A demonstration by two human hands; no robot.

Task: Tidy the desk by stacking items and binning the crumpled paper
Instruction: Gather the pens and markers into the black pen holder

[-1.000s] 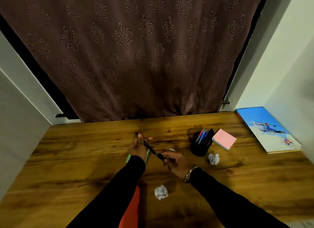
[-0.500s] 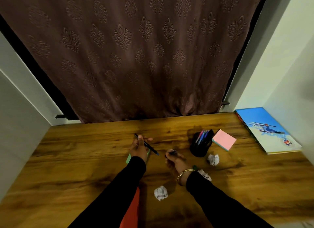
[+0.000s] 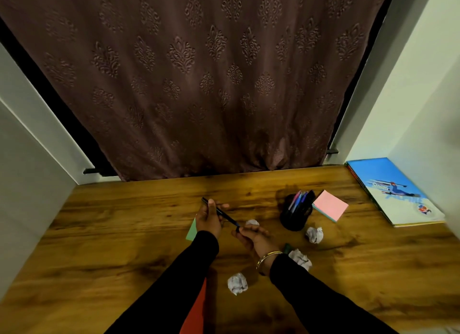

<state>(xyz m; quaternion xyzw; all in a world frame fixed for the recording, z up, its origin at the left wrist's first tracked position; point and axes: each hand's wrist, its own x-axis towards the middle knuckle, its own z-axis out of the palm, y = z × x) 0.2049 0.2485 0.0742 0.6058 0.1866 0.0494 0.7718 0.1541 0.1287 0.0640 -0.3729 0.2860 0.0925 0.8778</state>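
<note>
My left hand holds a black pen slanted above the wooden desk. My right hand pinches a small dark cap against the pen's lower tip. Under my left hand lies a green sticky pad. Crumpled paper balls lie near my wrists: one in front, one by my right sleeve, one right of the holder, one behind my right hand. A pink sticky pad leans by the black pen holder.
A blue-covered book stack lies at the desk's far right against the white wall. A brown curtain hangs behind the desk. A red sheet shows between my sleeves at the near edge. A small dark green object sits by my right wrist.
My right hand drew away from the pen with the small dark cap, then came back to the pen's lower tip. My left hand stayed put with the pen.
</note>
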